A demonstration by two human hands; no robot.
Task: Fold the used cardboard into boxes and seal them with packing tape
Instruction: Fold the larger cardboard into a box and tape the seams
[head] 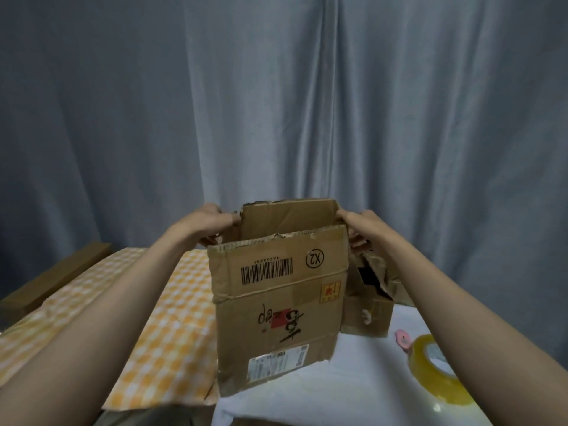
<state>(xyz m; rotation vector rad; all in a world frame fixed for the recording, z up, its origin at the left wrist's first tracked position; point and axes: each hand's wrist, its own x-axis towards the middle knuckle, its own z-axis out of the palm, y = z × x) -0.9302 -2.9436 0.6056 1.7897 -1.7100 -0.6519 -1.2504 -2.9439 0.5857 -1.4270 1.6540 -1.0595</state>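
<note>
Cardboard box point(276, 290) stands on white-covered table point(353, 395), curtain point(276, 103) behind.

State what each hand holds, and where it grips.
Both grip the cardboard box at its top: left hand on the left edge, right hand on the right edge.

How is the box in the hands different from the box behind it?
The held cardboard box is up in the air, gripped by the left hand and right hand; the smaller box sits on the white cloth. The held box looks bigger and shows a barcode; the smaller box looks more torn and crumpled. Both are brown, used cardboard.
</note>
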